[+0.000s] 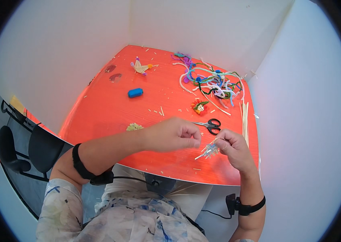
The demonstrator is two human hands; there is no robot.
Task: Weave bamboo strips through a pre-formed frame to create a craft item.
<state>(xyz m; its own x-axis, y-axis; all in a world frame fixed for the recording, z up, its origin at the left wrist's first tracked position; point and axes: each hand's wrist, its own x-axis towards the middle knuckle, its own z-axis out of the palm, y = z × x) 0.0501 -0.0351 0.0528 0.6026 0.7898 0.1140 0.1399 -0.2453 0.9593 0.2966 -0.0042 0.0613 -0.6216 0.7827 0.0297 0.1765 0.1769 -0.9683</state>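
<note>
My right hand [234, 147], at the front right of the red table, pinches a small craft piece [210, 150] of thin pale sticks wound with light blue and white strands. My left hand [182, 136] hovers just left of it, fingers curled in and thumb close to the fingertips. Whatever those fingers may hold is too small to make out. Between and beyond the hands lies a pair of black-handled scissors [213, 126], blades pointing left. A red flower-like piece [200, 107] with a green and white middle rests farther back.
At the back right is a tangled heap of coloured fuzzy strands [219, 82]. Long thin sticks [245, 123] lie along the right edge. A blue oblong object [135, 93], a star-shaped stick craft [140, 67] and a pale yellow piece [134, 127] sit leftward. Pale walls enclose the back and right.
</note>
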